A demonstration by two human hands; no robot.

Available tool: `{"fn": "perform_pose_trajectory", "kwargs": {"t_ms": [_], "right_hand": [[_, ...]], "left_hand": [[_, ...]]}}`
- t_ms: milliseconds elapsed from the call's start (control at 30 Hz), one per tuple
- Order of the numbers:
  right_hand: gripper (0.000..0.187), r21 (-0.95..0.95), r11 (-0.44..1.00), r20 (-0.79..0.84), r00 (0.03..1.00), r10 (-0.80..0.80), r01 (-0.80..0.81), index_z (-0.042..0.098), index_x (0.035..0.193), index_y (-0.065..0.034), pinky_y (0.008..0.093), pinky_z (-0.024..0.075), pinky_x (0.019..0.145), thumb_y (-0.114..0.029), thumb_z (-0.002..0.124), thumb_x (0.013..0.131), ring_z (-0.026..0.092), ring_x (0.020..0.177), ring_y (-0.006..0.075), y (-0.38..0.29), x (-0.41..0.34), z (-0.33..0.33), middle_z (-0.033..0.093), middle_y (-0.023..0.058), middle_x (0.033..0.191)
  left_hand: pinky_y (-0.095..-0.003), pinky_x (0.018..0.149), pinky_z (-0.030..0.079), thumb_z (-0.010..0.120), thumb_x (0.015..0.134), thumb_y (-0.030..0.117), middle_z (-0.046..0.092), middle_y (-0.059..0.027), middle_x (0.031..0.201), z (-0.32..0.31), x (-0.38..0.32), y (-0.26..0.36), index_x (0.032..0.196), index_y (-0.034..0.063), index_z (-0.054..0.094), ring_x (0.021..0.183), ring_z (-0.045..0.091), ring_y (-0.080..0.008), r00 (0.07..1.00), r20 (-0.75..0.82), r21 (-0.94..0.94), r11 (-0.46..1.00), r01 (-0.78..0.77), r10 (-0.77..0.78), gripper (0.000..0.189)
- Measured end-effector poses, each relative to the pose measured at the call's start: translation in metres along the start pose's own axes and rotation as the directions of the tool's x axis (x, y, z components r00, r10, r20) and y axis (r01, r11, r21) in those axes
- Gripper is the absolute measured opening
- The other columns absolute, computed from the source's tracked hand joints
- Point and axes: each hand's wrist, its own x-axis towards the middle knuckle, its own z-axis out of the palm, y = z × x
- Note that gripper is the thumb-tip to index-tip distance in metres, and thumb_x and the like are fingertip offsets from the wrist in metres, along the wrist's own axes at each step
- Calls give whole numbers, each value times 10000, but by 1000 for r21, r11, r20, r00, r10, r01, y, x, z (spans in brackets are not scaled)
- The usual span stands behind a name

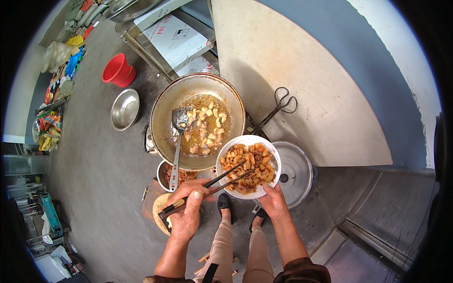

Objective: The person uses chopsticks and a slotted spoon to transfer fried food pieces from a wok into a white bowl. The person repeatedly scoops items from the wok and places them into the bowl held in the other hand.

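My left hand (185, 214) grips a pair of dark chopsticks (226, 181), whose tips reach into browned fried pieces (247, 164). These pieces, which look like meat, fill a white bowl (222, 154) that my right hand (274, 203) holds by its lower right rim. Just beyond the bowl is a large metal wok (162, 116). Paler pieces (208, 132) lie in bubbling oil inside it. A slotted metal spatula (178, 141) rests in the wok, its handle hanging over the near rim. Partly hidden behind my left hand, a bowl of reddish minced food (182, 177) stands beside the wok.
A metal pot lid (299, 177) lies right of the bowl. Fire tongs (279, 106) lean by a pale board (318, 116). On the floor at left are a metal basin (125, 109) and a red bucket (120, 70). A wooden stool (150, 198) sits near my left hand.
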Motion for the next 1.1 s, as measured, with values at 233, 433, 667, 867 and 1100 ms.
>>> {"fn": "perform_pose_trajectory", "kwargs": {"t_ms": [233, 433, 667, 867, 1100], "right_hand": [[672, 27, 1000, 15, 1000, 4, -4, 328, 1411, -106, 449, 368, 1055, -79, 663, 829, 436, 1272, 244, 2, 0, -4, 442, 79, 1383], [674, 51, 999, -12, 1000, -7, 7, 315, 1415, -110, 462, 371, 1049, -67, 655, 835, 436, 1272, 248, 2, -3, -8, 435, 81, 1385], [675, 61, 998, 18, 1000, -18, 17, 315, 1416, -117, 482, 371, 1046, -60, 654, 835, 433, 1277, 256, 0, -6, -15, 434, 83, 1387], [679, 60, 998, -13, 1000, -15, 16, 316, 1418, -122, 489, 378, 1040, -69, 658, 834, 436, 1275, 259, -2, -9, -16, 440, 82, 1383], [670, 58, 998, -4, 1000, -24, 24, 316, 1416, -113, 496, 385, 1035, -68, 650, 837, 441, 1271, 267, -5, -9, -18, 439, 88, 1383]], "left_hand": [[-357, 650, 574, 475, 979, 259, 614, -226, 1017, -30, 24, -9, 908, -22, 534, 831, 672, -313, 964, -256, -14, 997, -81, 75, 296], [-252, 593, 521, 565, 947, 192, 592, -25, 771, -40, 88, -71, 877, -9, 625, 688, 561, -94, 946, -314, 177, 984, -28, 84, 221], [-251, 578, 499, 615, 913, 196, 591, -18, 725, -32, 116, -105, 872, 0, 632, 675, 539, -74, 957, -291, 263, 962, 73, 7, 200], [-263, 602, 540, 604, 920, 201, 599, -22, 785, -39, 107, -95, 900, 7, 644, 704, 574, -97, 948, -298, 296, 955, -21, 113, 199], [-275, 593, 461, 627, 884, 142, 581, -53, 707, -39, 87, -82, 886, -18, 634, 624, 535, -101, 959, -233, 493, 869, -25, 160, 160]]}}
